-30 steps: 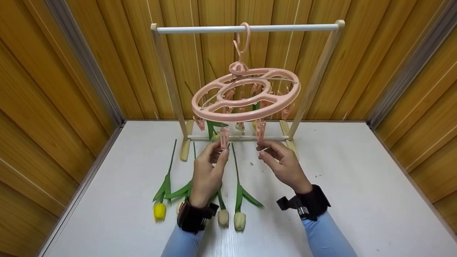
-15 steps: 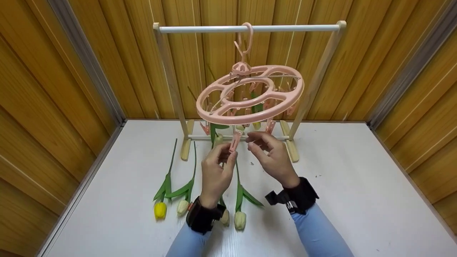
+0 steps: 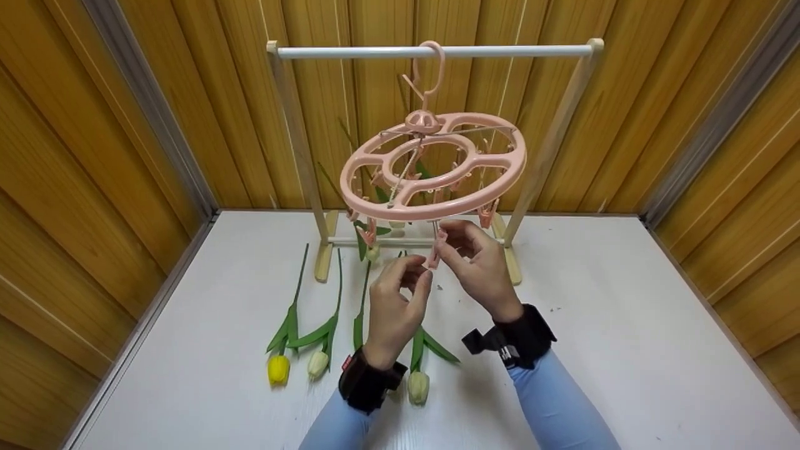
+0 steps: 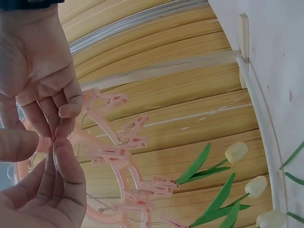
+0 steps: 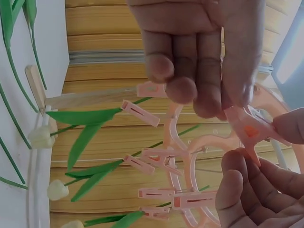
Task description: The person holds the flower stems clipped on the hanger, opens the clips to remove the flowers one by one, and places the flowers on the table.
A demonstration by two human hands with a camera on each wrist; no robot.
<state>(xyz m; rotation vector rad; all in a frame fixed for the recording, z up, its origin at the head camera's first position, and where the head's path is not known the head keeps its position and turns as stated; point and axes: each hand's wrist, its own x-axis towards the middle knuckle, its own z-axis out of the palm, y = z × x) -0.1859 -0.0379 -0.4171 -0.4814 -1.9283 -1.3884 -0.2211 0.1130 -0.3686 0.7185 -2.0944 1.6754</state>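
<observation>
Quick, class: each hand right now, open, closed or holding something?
Left hand: holding the lower end of a pink clip.
Right hand: holding the same clip, higher up.

"What did your feed show?"

"I saw wood-grained panels [image 3: 69, 206] on three sides, grey strips [image 3: 155, 103] at the corners, and a white tabletop [image 3: 656, 350]."

"Light?"

"My right wrist view caught a bright bar [image 5: 292, 59]."

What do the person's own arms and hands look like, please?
The left hand and right hand are ungloved. Light blue sleeves run to black wristbands; the left wristband has a small red tag, the right one a whitish marking.
</observation>
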